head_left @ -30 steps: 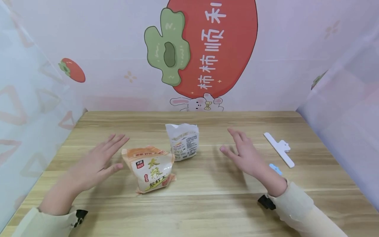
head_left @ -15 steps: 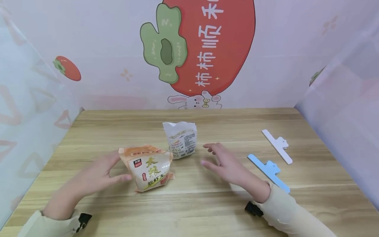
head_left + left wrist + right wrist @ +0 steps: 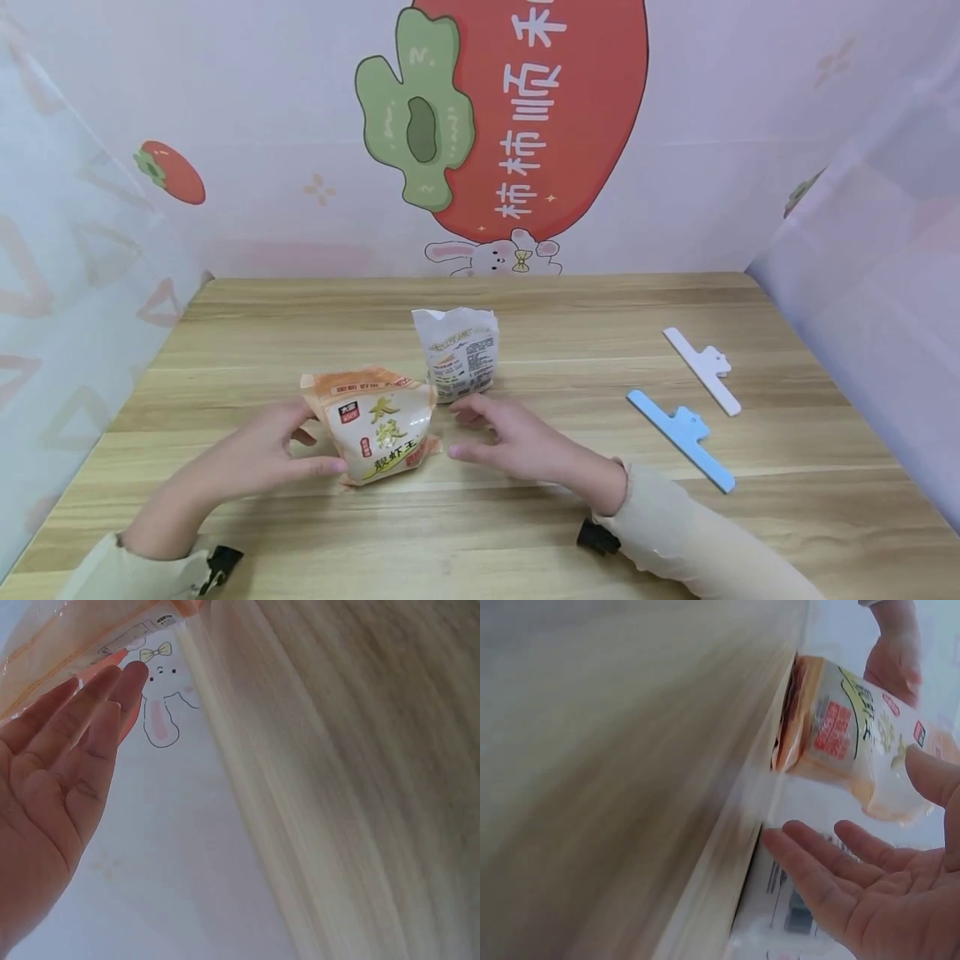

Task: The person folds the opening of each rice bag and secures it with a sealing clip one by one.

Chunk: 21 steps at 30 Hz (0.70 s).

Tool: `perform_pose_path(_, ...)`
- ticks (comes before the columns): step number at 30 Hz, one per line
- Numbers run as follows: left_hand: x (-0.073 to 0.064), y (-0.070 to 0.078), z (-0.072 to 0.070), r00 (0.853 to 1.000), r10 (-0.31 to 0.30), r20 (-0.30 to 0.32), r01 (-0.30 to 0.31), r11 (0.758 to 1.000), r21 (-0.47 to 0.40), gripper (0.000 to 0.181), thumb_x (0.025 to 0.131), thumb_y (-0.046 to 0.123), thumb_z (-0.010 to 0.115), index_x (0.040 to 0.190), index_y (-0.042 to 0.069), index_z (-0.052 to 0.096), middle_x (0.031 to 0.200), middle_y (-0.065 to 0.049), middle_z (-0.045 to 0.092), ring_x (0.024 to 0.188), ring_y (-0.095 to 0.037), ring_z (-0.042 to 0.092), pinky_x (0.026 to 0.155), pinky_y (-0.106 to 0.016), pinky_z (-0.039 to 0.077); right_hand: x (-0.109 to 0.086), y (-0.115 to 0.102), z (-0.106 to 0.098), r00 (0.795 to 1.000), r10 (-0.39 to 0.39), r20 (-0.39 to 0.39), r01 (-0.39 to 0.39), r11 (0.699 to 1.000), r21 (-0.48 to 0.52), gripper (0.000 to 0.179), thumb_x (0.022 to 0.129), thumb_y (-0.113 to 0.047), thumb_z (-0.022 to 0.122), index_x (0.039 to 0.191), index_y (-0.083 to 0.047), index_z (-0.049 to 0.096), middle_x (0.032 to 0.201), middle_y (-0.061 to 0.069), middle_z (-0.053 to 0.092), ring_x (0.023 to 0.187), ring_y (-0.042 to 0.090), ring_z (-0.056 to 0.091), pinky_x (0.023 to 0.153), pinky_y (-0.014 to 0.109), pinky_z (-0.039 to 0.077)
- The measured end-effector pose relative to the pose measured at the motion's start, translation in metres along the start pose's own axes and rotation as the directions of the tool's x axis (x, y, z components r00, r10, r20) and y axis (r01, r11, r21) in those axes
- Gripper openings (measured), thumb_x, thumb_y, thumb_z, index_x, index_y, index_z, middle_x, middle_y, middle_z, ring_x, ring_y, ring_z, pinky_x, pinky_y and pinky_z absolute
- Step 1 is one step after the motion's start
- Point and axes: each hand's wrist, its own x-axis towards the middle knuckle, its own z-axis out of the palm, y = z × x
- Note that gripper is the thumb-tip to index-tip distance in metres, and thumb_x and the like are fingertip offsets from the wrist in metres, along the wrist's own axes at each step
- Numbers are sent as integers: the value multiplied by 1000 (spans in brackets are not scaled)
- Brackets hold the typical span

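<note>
An orange and white rice bag (image 3: 384,429) stands upright on the table, its printed front towards me. My left hand (image 3: 262,454) is at the bag's left side, thumb near the lower front and fingertips passing behind its edge. The left wrist view shows those fingers loosely extended beside the clear orange-edged wrapping (image 3: 90,637). On the bag's other side, my right hand (image 3: 521,437) is just off its lower right corner, palm towards it. Its fingers are relaxed and apart from the bag in the right wrist view. Behind stands a smaller white printed bag (image 3: 459,354).
At the right lie a white sealing clip (image 3: 703,371) and a light blue sealing clip (image 3: 682,437), both flat on the wooden table (image 3: 525,542). A printed backdrop (image 3: 285,100) rises at the table's far edge and along both sides.
My right hand has moved left, from near the clips to beside the orange and white bag, uncovering the blue clip. My left hand has come in closer at the bag's left side.
</note>
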Motion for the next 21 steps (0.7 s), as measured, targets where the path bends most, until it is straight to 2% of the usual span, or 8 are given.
perform_pose_path(7, 2, 5, -3, 998, -3, 62, 9, 995, -97, 52, 83, 34, 80, 124, 6, 62, 118, -5, 69, 98, -6, 64, 74, -26, 57, 15, -5, 9, 998, -5, 59, -1, 995, 97, 60, 92, -28, 72, 143, -7, 47, 140, 14, 58, 127, 28, 59, 102, 39, 51)
perform_pose_path(12, 4, 4, -3, 997, -11, 71, 21, 989, -144, 41, 83, 30, 81, 114, 6, 66, 111, -5, 70, 93, -2, 64, 73, -26, 58, 25, -9, 14, 997, -35, 65, 21, 979, 204, 61, 90, -18, 74, 144, -8, 47, 142, 12, 57, 129, 26, 58, 105, 37, 49)
perform_pose_path(17, 7, 2, -2, 998, -18, 66, 29, 987, -160, 44, 84, 29, 80, 116, 3, 65, 111, -9, 70, 88, -1, 65, 72, -26, 58, 31, -10, 19, 996, -72, 43, 59, 963, 264, 58, 88, -5, 72, 141, -2, 48, 135, 16, 61, 125, 29, 61, 102, 33, 51)
perform_pose_path(21, 8, 1, -1, 997, -33, 70, 45, 984, -171, 46, 84, 31, 80, 116, 1, 65, 109, -10, 71, 84, -2, 66, 71, -26, 58, 33, -10, 21, 998, -65, 17, 57, 957, 285, 52, 87, 2, 71, 135, 3, 53, 126, 19, 65, 117, 30, 65, 95, 28, 54)
